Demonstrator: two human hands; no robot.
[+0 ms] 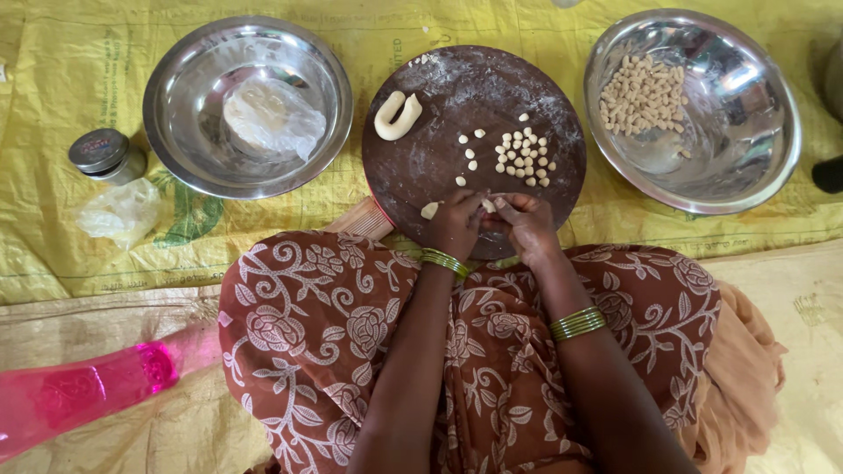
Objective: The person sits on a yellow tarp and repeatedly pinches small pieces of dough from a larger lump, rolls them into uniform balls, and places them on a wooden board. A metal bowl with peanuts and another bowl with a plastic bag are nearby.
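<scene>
A small pale dough bit (488,204) is pinched between left hand (457,225) and right hand (527,224), grips clamped together on it, at 6 o'clock on the round brown floured board (439,114). Cut pale dough pellets (525,158) are seen at 12 o'clock from the hands, nearer the right; a curved dough rope (397,116) lies at 11.

The fingertips of the left hand (457,224) and right hand (525,221) press together, so the dough bit (487,205) between them shows only as a pale sliver. The hands cover the near rim of the round board (421,158). The pink bottle (83,386) is blurred and cut off at the left edge. A dark object (828,174) at the right edge cannot be identified.
</scene>
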